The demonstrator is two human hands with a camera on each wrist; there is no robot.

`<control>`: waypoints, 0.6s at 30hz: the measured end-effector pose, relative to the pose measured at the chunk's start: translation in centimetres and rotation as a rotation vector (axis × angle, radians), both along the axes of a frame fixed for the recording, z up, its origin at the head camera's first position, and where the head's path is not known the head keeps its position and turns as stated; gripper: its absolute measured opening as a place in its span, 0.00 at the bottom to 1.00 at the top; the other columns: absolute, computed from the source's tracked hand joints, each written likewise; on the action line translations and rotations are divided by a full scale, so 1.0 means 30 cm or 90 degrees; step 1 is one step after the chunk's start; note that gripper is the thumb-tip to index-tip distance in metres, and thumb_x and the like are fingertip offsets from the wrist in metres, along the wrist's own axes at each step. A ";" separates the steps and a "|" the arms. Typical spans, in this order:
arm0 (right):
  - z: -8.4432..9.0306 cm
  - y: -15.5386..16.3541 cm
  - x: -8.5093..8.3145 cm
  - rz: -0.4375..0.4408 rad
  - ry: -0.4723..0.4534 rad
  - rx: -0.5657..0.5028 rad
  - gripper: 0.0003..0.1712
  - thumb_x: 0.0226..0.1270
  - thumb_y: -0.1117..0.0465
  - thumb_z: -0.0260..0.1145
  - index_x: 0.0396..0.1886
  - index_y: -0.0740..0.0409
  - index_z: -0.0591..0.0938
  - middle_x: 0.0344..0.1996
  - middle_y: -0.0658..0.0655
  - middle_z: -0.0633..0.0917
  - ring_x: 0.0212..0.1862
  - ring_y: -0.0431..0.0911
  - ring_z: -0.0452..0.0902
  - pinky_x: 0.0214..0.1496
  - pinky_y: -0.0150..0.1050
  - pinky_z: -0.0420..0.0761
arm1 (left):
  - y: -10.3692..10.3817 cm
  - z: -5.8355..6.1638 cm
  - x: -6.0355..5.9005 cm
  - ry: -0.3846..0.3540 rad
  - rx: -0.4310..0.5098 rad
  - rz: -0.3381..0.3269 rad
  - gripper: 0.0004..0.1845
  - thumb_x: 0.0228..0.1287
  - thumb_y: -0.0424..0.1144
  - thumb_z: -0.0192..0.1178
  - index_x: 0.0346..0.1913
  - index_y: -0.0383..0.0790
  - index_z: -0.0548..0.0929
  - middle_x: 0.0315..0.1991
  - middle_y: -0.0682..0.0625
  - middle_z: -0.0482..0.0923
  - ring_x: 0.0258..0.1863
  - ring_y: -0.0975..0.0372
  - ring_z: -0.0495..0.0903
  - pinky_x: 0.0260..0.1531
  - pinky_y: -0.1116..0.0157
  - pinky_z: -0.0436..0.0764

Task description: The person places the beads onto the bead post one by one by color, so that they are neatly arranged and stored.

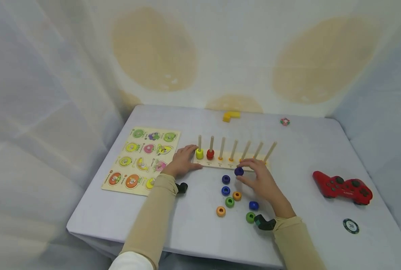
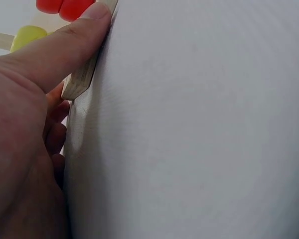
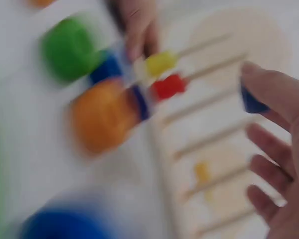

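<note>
A: Where is your left hand, and why might it be there?

B: Your left hand point(image 1: 183, 162) grips the left end of the peg board point(image 1: 216, 164), your thumb laid along its near edge. That probably stops the base sliding on the white cloth point(image 2: 189, 124), which shows a fine weave up close.

A: And your right hand point(image 1: 262, 180)?

B: It holds a dark purple bead point(image 1: 239, 171) in a narrow pinch between thumb and index finger, at the near side of the peg board, toward its right half. Your other fingers sit loosely bent, apart from the bead, likely to leave its sides free.

A: What shapes and materials do you have around you?

B: The peg board is a flat, pale wooden strip with seven slim round pegs point(image 1: 223, 144). A yellow piece point(image 1: 199, 154) sits on the leftmost, and red beads point(image 1: 210, 154) on the next. On your side of the board lie rounded beads with holes, among them a green bead point(image 1: 229, 202) and an orange bead point(image 1: 221, 211), probably kept there for easy reach. Left of the board lies a flat fruit puzzle point(image 1: 122, 188); well to its right, a smooth red game controller point(image 1: 344, 188).
</note>
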State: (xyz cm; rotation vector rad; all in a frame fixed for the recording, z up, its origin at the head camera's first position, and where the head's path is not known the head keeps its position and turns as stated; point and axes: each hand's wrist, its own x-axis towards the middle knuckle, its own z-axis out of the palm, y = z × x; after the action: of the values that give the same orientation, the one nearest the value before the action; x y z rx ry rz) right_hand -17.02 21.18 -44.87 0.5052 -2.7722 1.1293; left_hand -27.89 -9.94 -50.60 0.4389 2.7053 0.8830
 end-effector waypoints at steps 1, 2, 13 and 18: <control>0.032 -0.020 -0.020 -0.008 0.031 -0.016 0.21 0.60 0.59 0.78 0.53 0.54 0.84 0.60 0.59 0.81 0.67 0.59 0.69 0.71 0.63 0.66 | -0.003 0.000 -0.003 0.000 -0.001 0.002 0.49 0.59 0.59 0.72 0.79 0.55 0.59 0.82 0.52 0.54 0.80 0.47 0.53 0.80 0.44 0.52; 0.061 -0.040 -0.041 -0.015 0.067 -0.024 0.21 0.60 0.60 0.78 0.52 0.55 0.84 0.60 0.61 0.81 0.66 0.60 0.69 0.70 0.63 0.65 | -0.006 0.000 -0.004 -0.002 0.001 0.002 0.49 0.59 0.59 0.72 0.79 0.55 0.59 0.82 0.52 0.54 0.80 0.47 0.53 0.80 0.44 0.52; 0.200 -0.202 -0.214 -0.117 0.097 0.050 0.21 0.65 0.50 0.75 0.53 0.54 0.84 0.63 0.60 0.79 0.70 0.61 0.64 0.71 0.66 0.54 | -0.003 -0.002 0.013 -0.019 0.015 -0.002 0.49 0.60 0.59 0.71 0.80 0.55 0.59 0.82 0.53 0.53 0.80 0.47 0.52 0.80 0.45 0.51; 0.214 -0.216 -0.229 -0.119 0.066 0.074 0.22 0.67 0.49 0.73 0.55 0.52 0.83 0.63 0.60 0.79 0.70 0.60 0.63 0.71 0.65 0.54 | -0.007 0.002 0.006 0.006 0.011 -0.002 0.48 0.60 0.59 0.71 0.79 0.54 0.60 0.82 0.52 0.54 0.80 0.46 0.53 0.80 0.44 0.51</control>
State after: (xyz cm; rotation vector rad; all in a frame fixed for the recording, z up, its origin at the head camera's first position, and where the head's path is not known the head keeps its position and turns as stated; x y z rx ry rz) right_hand -23.89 14.71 -38.46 0.2988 -2.7382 0.8811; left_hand -27.72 -10.15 -50.52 0.4520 2.7061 0.9059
